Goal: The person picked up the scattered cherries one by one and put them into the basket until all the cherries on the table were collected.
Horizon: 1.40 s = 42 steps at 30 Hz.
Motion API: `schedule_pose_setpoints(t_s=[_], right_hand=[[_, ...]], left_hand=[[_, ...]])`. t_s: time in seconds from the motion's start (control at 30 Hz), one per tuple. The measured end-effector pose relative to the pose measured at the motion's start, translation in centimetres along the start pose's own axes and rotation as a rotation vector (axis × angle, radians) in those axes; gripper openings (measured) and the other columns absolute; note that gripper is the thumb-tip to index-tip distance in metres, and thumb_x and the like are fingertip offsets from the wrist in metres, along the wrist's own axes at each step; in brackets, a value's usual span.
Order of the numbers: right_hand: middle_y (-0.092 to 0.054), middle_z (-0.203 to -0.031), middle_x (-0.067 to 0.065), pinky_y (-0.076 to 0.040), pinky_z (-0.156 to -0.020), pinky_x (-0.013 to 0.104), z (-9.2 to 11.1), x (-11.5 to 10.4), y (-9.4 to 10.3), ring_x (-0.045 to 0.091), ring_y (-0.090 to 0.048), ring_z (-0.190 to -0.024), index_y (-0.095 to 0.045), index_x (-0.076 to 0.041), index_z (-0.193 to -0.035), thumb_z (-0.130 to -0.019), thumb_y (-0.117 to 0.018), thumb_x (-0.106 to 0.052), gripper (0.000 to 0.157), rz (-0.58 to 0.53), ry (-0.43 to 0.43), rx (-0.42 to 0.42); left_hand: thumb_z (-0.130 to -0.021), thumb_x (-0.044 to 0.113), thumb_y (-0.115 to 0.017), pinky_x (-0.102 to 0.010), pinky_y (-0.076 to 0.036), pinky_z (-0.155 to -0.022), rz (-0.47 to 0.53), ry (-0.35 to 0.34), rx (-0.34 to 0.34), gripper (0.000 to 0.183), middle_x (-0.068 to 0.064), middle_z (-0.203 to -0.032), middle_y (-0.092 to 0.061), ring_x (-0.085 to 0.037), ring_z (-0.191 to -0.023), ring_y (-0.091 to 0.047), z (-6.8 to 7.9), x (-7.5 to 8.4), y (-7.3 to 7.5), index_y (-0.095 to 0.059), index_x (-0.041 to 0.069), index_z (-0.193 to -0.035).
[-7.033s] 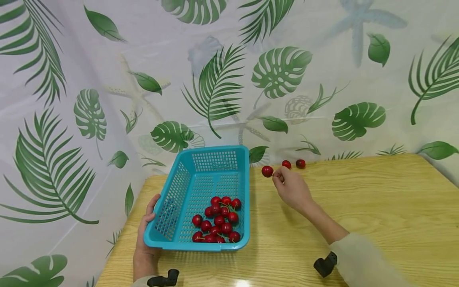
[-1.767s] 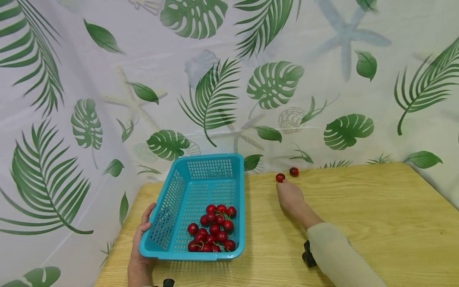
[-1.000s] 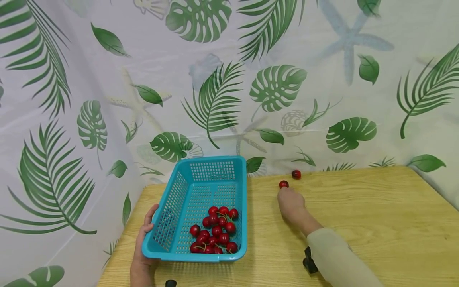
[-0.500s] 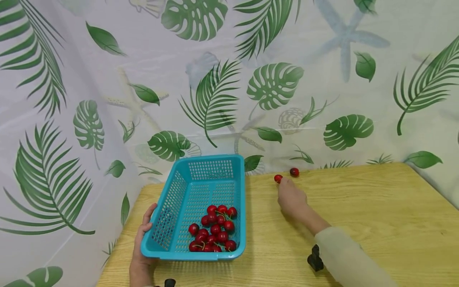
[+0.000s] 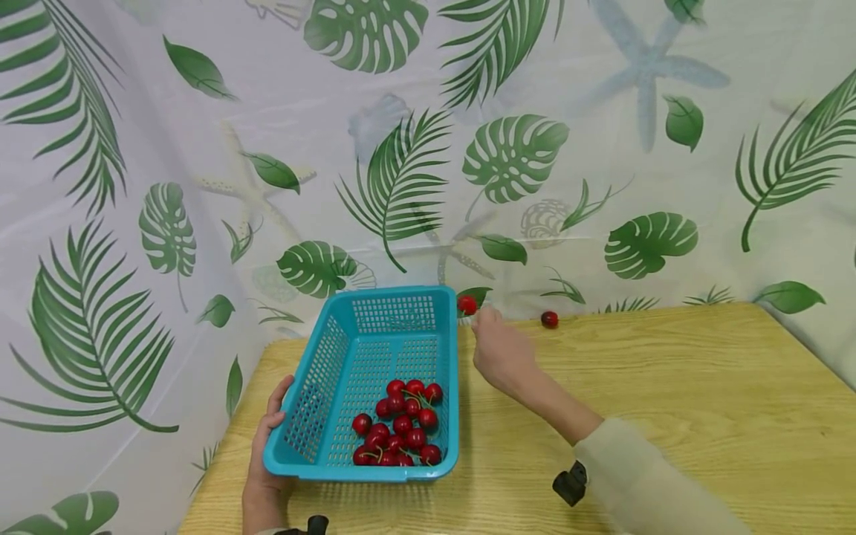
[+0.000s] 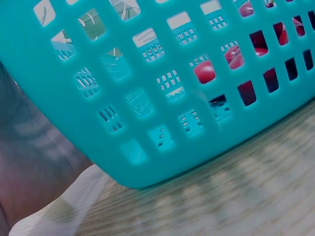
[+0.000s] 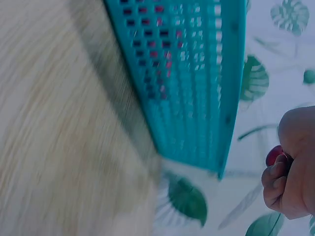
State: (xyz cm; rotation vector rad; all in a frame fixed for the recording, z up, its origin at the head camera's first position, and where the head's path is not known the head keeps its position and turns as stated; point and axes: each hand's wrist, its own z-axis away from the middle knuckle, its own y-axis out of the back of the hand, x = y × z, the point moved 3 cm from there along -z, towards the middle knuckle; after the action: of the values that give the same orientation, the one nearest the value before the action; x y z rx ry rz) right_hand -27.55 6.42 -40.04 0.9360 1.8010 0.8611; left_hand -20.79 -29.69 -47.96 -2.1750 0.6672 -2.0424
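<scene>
A blue plastic basket (image 5: 458,386) stands on the table with several red cherries (image 5: 403,425) gathered in its near right part. My left hand (image 5: 266,453) holds the basket's left side, its fingers at the rim; the left wrist view shows the perforated wall close up. In the air just right of the basket, my right hand (image 5: 504,353) pinches a cherry (image 5: 467,305), apparently by its stem. The right wrist view has the same cherry (image 7: 275,155) at the curled fingers. One more cherry (image 5: 549,319) lies at the table's back edge.
The light wood table (image 5: 669,401) spreads to the right of the basket. A leaf-patterned cloth (image 5: 588,134) hangs behind the table and along its left side.
Of the cherries outside the basket, one by the back edge has been lifted by my right hand and carried left toward the basket. My left hand and the basket have stayed put.
</scene>
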Motion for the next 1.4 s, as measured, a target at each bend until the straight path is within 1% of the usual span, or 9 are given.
schedule_pose_setpoints(t_s=[0.17,0.33,0.47,0.6,0.77,0.93,1.07,1.27,1.4], right_hand=[[-0.045,-0.076,0.006,-0.040,-0.042,0.034,1.2,-4.4,-0.6,0.021,-0.047,-0.045,-0.043,-0.005,-0.095,-0.098,-0.052,-0.007,0.010,0.014,0.138,-0.023],[-0.043,-0.077,0.005,-0.036,-0.037,0.025,2.6,-8.2,-2.4,0.013,-0.040,-0.039,-0.043,-0.005,-0.092,-0.086,-0.063,-0.004,0.021,0.172,0.311,-0.050],[-0.047,-0.079,0.004,-0.039,-0.039,0.025,3.0,-10.4,-4.2,0.012,-0.043,-0.042,-0.046,-0.007,-0.092,-0.085,-0.068,-0.012,0.024,0.292,0.346,-0.146],[-0.050,-0.079,0.003,-0.042,-0.041,0.027,3.2,-11.9,-6.1,0.013,-0.048,-0.045,-0.049,-0.009,-0.093,-0.085,-0.070,-0.021,0.026,0.383,0.331,-0.256],[-0.049,-0.076,0.002,-0.043,-0.041,0.027,3.3,-12.5,-8.1,0.013,-0.048,-0.048,-0.049,-0.010,-0.092,-0.088,-0.069,-0.026,0.025,0.463,0.300,-0.354],[-0.050,-0.070,0.002,-0.046,-0.043,0.027,3.2,-12.4,-9.2,0.014,-0.050,-0.049,-0.053,-0.009,-0.098,-0.089,-0.070,-0.029,0.028,0.485,0.272,-0.432],[-0.053,-0.060,0.001,-0.049,-0.047,0.030,3.1,-12.2,-9.4,0.015,-0.054,-0.050,-0.056,-0.007,-0.115,-0.089,-0.070,-0.030,0.037,0.448,0.244,-0.503],[-0.056,-0.068,0.000,-0.052,-0.054,0.031,3.3,-11.9,-9.8,0.013,-0.055,-0.055,-0.058,-0.011,-0.107,-0.091,-0.068,-0.025,0.023,0.383,0.246,-0.595],[-0.057,-0.071,-0.001,-0.052,-0.057,0.029,3.4,-12.0,-10.1,0.012,-0.053,-0.056,-0.059,-0.011,-0.110,-0.091,-0.067,-0.024,0.024,0.356,0.282,-0.639]], left_hand=[[-0.103,0.018,-0.011,-0.034,-0.042,-0.101,-0.008,0.017,0.016,0.056,0.006,-0.151,-0.034,-0.017,-0.131,-0.043,-0.2,-0.1,0.0,-0.025,0.041,-0.152],[-0.102,0.016,-0.009,-0.034,-0.043,-0.098,-0.012,0.011,0.015,0.057,0.007,-0.149,-0.035,-0.016,-0.128,-0.044,-0.2,-0.1,0.0,-0.025,0.041,-0.151],[-0.103,0.019,-0.011,-0.035,-0.043,-0.098,-0.017,0.026,0.047,0.054,0.009,-0.147,-0.039,-0.016,-0.127,-0.045,-0.1,-0.2,0.0,-0.026,0.042,-0.150],[-0.103,0.022,-0.013,-0.037,-0.042,-0.100,-0.025,0.055,0.081,0.053,0.009,-0.148,-0.036,-0.017,-0.129,-0.043,0.0,-0.5,0.1,-0.024,0.042,-0.150],[-0.103,0.025,-0.014,-0.038,-0.041,-0.101,-0.033,0.075,0.113,0.053,0.007,-0.151,-0.030,-0.018,-0.132,-0.040,0.1,-0.6,0.1,-0.024,0.043,-0.152],[-0.103,0.023,-0.014,-0.036,-0.041,-0.100,-0.025,0.067,0.098,0.054,0.008,-0.151,-0.029,-0.017,-0.132,-0.040,0.1,-0.5,0.1,-0.024,0.043,-0.152],[-0.103,0.021,-0.012,-0.036,-0.042,-0.100,-0.029,0.047,0.073,0.055,0.009,-0.150,-0.032,-0.016,-0.131,-0.041,0.1,-0.4,0.0,-0.023,0.042,-0.152],[-0.103,0.021,-0.013,-0.035,-0.042,-0.100,-0.019,0.050,0.067,0.054,0.011,-0.149,-0.035,-0.015,-0.130,-0.042,0.0,-0.3,-0.1,-0.025,0.043,-0.151],[-0.103,0.021,-0.013,-0.036,-0.042,-0.100,-0.011,0.050,0.070,0.054,0.011,-0.149,-0.036,-0.015,-0.131,-0.043,0.1,-0.2,0.0,-0.026,0.043,-0.151]])
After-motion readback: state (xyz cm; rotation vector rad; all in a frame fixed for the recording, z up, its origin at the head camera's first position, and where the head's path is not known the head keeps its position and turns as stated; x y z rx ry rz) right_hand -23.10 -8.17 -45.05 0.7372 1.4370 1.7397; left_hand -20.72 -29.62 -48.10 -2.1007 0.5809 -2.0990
